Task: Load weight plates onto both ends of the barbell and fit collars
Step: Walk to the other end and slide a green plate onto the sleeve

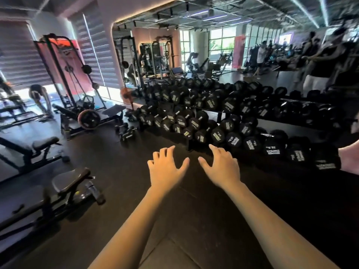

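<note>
Both hands are stretched out in front of the person, palms down, side by side above the dark rubber floor [120,171]. The left hand [165,167] has its fingers spread and loosely bent, thumb out to the right, and holds nothing. The right hand [221,166] mirrors it, fingers apart and slightly curved, thumb pointing toward the left hand, also holding nothing. The two thumbs are near each other but do not touch, and neither hand touches any object. Just beyond the fingertips stands a long dumbbell rack [213,113] with rows of black dumbbells, backed by a wall mirror [223,55] that repeats them. A loaded weight plate [89,119], dark with a reddish rim, sits well apart to the left, beside an incline bench [68,113] at the foot of a tall rack frame [64,70]; whether it is on a barbell cannot be told. Nearer on the left are two adjustable benches [71,183], and a pair of small dumbbells [126,131] lies on the floor close to the rack's end. At the far right edge part of another person's arm [349,160] shows. No collars can be made out.
</note>
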### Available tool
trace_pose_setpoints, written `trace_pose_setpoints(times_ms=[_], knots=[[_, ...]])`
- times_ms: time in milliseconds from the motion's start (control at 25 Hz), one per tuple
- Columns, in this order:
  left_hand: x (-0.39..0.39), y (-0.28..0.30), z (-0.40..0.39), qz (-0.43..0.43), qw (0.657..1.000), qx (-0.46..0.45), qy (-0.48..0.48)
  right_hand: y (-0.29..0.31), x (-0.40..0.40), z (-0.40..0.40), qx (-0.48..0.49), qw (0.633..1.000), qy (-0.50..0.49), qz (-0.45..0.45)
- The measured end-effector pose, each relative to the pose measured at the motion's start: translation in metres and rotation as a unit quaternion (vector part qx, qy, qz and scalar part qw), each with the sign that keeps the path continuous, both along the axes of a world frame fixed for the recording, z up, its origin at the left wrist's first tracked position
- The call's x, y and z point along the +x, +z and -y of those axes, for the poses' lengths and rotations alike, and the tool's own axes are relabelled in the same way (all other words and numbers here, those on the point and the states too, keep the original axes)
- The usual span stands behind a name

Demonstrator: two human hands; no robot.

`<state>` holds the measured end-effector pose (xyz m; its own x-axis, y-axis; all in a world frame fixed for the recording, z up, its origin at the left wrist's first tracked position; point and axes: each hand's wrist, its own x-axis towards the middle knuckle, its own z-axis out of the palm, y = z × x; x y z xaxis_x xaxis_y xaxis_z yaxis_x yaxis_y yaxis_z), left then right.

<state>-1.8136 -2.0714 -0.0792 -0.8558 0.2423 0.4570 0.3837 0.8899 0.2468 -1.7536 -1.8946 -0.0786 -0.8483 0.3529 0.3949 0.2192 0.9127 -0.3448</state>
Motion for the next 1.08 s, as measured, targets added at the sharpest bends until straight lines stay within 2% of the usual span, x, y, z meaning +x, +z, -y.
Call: trace_pose_setpoints(times_ms=[160,280,560,720,1080], knots=[[-0.092,-0.006,-0.067,0.0,0.999,0.011,-0.044,-0.004,-0.066,-0.063,0.016,0.999,-0.051,-0.003],[-0.163,-0.012,-0.137,0.0,0.993,0.021,-0.113,-0.01,-0.114,-0.122,0.024,0.994,-0.111,-0.003],[-0.281,-0.008,-0.319,0.019,0.961,0.043,-0.274,0.002,-0.186,-0.251,0.062,0.958,-0.279,0.021],[-0.294,-0.017,-0.435,0.038,0.923,0.02,-0.383,-0.003,-0.177,-0.334,0.065,0.925,-0.374,0.021],[-0.253,-0.018,-0.704,0.012,0.846,-0.01,-0.532,-0.012,-0.127,-0.55,0.084,0.845,-0.528,0.0]])
